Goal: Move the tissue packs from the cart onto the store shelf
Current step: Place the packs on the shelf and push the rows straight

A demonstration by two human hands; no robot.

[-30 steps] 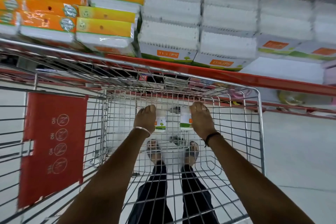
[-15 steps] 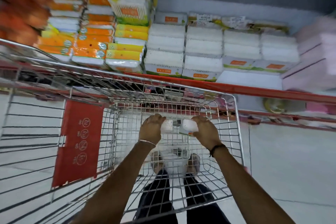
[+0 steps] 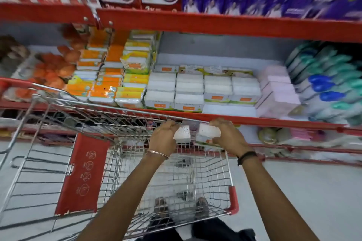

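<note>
My left hand [image 3: 163, 138] grips a small white tissue pack [image 3: 182, 134], and my right hand [image 3: 228, 137] grips a second white tissue pack [image 3: 209, 132]. Both packs are held side by side above the far rim of the wire cart [image 3: 125, 111], just below the red front edge of the store shelf [image 3: 274, 120]. On that shelf stand stacked white tissue packs [image 3: 201, 92] with orange and green labels. A bare strip of shelf [image 3: 229, 109] lies in front of the right-hand stacks. The cart's basket shows no other packs.
Orange and yellow packs [image 3: 109, 84] fill the shelf's left side, pink packs [image 3: 276, 94] and teal and blue items [image 3: 329, 88] its right. A red upper shelf [image 3: 215, 23] carries boxes overhead. A red sign panel [image 3: 83, 174] hangs in the cart. Grey floor lies to the right.
Both hands closed on the two packs low in the cart and lifted them up to the cart's far rim, close to the shelf edge. The view tilted upward, showing the upper shelf.
</note>
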